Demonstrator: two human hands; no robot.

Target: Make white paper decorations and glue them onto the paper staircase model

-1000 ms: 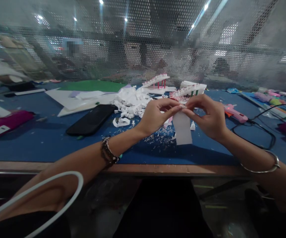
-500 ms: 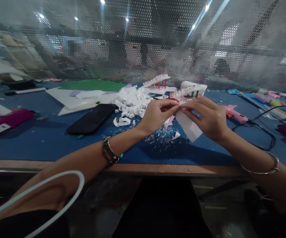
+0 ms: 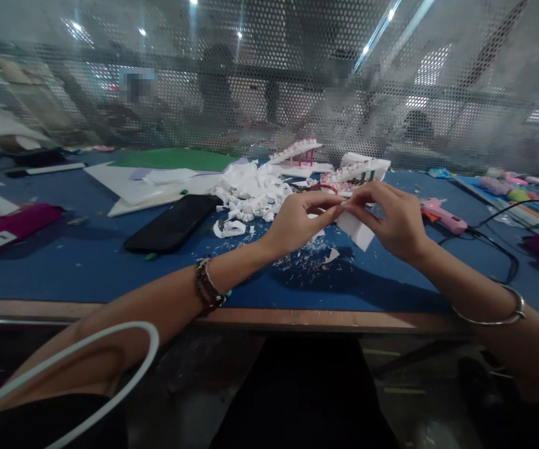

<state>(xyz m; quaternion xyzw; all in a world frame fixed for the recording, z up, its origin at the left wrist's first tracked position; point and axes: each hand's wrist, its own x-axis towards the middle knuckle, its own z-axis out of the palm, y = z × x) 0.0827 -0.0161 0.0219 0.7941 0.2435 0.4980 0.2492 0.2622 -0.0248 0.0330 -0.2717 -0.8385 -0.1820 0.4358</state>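
Between my two hands, above the blue table, is a piece of white paper [image 3: 359,233]. My right hand [image 3: 393,218] pinches it near its top edge, and the sheet hangs down below the fingers. My left hand [image 3: 298,219] is closed, thumb and forefinger pressed together at the paper's left end, touching the right fingertips. Just beyond the fingers lies something with a red curved handle [image 3: 324,187], partly hidden. Small white paper scraps [image 3: 331,255] and fine shreds are scattered on the table under my hands.
A heap of crumpled white paper [image 3: 253,190] and a black phone [image 3: 172,224] lie left of my hands. Two small stepped paper models [image 3: 303,153] stand behind. On the right is a pink glue gun [image 3: 444,216] with a black cable. A perforated metal screen [image 3: 292,81] rises behind the table.
The hanging paper has shifted and looks shorter and more curled under my right fingers. Both hands stay close together in nearly the same place.
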